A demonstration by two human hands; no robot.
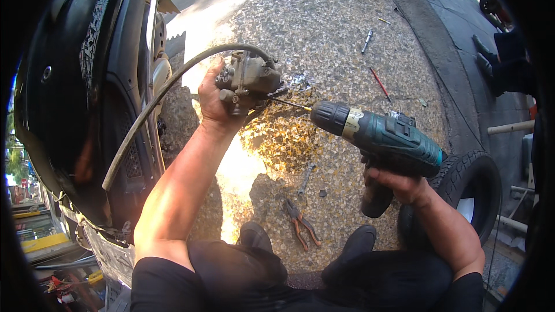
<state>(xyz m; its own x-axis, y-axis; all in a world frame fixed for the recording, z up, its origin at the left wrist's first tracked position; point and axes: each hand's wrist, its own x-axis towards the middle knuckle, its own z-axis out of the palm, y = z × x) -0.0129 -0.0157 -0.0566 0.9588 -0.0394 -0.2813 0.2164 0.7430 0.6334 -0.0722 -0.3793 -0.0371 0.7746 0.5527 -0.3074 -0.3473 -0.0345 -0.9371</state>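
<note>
My left hand (pixel 214 104) grips a grimy metal carburetor (pixel 248 76) at the centre-left, with a black hose (pixel 171 81) arching from its top down past my forearm. My right hand (pixel 399 185) holds a teal-and-black cordless drill (pixel 387 141) by its grip. The drill points left, and its long thin bit (pixel 289 103) reaches the lower side of the carburetor; whether the tip is inside it I cannot tell. My left fingers are mostly hidden behind the carburetor.
Pliers (pixel 299 222), a wrench (pixel 306 178), a socket extension (pixel 367 41) and a red tool (pixel 379 84) lie on the pebbled floor (pixel 312 26). A black motorcycle body (pixel 69 115) fills the left. A tyre (pixel 483 179) lies at lower right; another person's dark-clothed legs (pixel 509 58) show upper right.
</note>
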